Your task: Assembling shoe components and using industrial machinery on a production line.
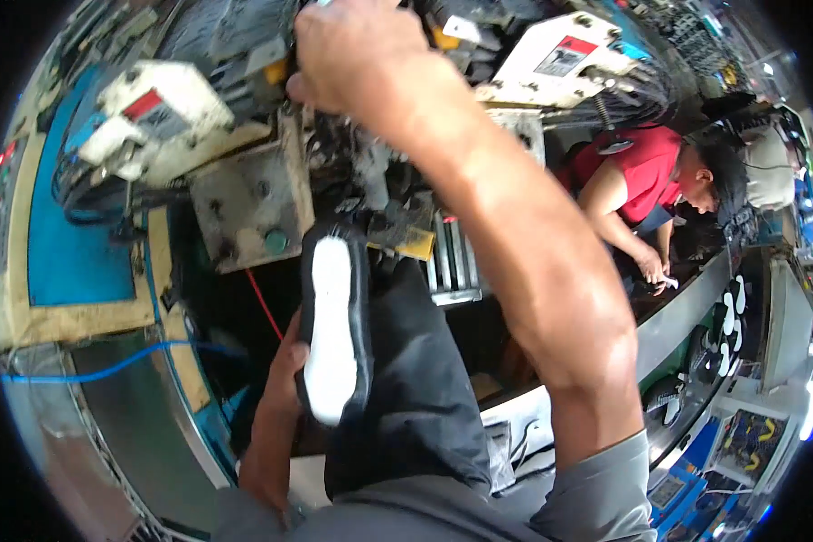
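A black shoe upper (362, 298) with a long white bottom (331, 330) is held upright over my lap, its white side facing me. My left hand (287, 366) grips its left edge near the lower end, and most of the fingers are hidden behind it. Stretched far forward, my right hand (357, 54) is at the upper edge of the view, above the middle of a worn machine (361, 167). Its fingers are curled and partly cut off by the picture's edge; what they hold is not visible.
White machine arms stand at left (158, 117) and right (556, 59), with a metal block (248, 203) below the left one. A blue hose (108, 372) runs at left. To the right, a person in red (637, 172) works beside a conveyor (686, 316) carrying several shoe parts.
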`<state>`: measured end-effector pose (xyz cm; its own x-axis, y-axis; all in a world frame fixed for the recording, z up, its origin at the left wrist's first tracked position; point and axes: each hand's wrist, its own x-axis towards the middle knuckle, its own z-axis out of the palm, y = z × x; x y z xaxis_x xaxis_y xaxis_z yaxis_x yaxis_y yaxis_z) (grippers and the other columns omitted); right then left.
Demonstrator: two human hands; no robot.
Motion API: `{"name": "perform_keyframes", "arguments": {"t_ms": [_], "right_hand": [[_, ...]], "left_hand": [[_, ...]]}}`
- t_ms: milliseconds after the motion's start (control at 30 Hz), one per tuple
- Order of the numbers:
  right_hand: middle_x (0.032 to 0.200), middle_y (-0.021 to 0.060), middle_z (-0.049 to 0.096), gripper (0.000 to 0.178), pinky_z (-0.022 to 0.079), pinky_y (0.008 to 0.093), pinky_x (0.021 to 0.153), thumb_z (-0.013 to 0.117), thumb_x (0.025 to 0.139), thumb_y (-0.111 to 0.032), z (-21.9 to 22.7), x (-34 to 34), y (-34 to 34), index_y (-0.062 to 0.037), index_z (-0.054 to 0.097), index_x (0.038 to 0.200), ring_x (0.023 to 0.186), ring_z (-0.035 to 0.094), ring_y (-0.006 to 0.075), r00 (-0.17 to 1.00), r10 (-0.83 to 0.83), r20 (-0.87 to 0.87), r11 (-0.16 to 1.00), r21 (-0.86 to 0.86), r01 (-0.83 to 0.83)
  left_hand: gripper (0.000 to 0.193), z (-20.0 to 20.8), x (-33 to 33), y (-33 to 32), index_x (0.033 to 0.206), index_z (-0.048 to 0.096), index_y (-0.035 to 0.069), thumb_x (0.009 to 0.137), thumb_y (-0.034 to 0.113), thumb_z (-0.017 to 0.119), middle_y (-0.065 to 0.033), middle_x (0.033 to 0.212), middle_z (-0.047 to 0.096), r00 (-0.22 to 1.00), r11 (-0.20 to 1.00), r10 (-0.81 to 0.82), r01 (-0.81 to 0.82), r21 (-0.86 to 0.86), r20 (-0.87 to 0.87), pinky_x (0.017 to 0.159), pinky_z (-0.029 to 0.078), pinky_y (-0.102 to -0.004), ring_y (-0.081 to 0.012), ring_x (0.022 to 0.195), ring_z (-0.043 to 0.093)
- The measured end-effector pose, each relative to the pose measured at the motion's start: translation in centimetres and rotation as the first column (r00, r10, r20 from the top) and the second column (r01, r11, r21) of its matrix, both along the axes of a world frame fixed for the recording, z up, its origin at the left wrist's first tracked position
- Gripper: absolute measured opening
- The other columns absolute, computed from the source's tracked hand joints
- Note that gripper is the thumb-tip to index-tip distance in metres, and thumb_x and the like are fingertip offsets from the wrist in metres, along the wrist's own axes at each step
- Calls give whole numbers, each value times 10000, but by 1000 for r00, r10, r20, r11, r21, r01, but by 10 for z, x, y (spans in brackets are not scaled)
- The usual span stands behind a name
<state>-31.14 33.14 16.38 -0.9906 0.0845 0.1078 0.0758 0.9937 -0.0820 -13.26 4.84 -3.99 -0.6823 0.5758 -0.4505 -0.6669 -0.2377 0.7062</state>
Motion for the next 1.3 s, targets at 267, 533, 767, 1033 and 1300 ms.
{"name": "perform_keyframes", "arguments": {"t_ms": [267, 533, 767, 1033, 1300], "right_hand": [[1566, 379, 512, 1173, 339, 549, 1301, 888, 873, -557, -120, 116, -49, 111, 323, 1653, 1491, 465, 577, 893, -50, -447, 892, -423, -162], [1663, 303, 480, 948, 468, 440, 1209, 771, 1024, -476, -168, 250, -117, 37, 345, 1698, 1460, 583, 347, 972, 29, 232, 252, -943, 217], [1439, 183, 707, 580, 618, 391, 1007, 713, 1099, -229, -246, 425, -70, 73, 534, 1560, 1183, 752, 265, 855, -128, 502, -100, -865, 492], [1434, 210, 710, 541, 580, 404, 1093, 664, 1122, -283, -229, 548, -24, 97, 590, 1500, 1290, 718, 301, 811, -431, 395, -27, -905, 426], [1296, 217, 767, 607, 552, 390, 1072, 760, 1037, -363, -281, 828, -20, 120, 663, 1393, 1220, 721, 281, 182, -904, 386, -95, -597, 797]], "left_hand": [[1079, 35, 0, 4, 1779, 214, 96, 853, 255, 745, -162, 1650, 460, 954, 990, -57, 15, -143, -293, 1166, 478, -388, -263, 1441, 540], [968, -3, 106, -95, 1750, 270, 68, 899, 115, 729, -120, 1526, 546, 978, 980, 197, -198, -6, -67, 1120, 500, -363, -222, 1329, 593], [949, -106, 133, -310, 1694, 384, 48, 874, 211, 835, -183, 1576, 572, 745, 514, 596, -640, -572, -299, 1181, 469, -442, -337, 1351, 608], [697, -79, -64, -474, 1557, 583, 28, 877, 147, 678, -263, 1453, 689, 855, -291, -293, -506, -812, -427, 1143, 522, -469, -409, 1340, 672], [518, -115, -13, -230, 1568, 466, -100, 1087, 42, 600, -350, 1547, 524, 859, 888, -138, -113, -446, -493, 1224, 507, -491, -423, 1394, 619]]}}
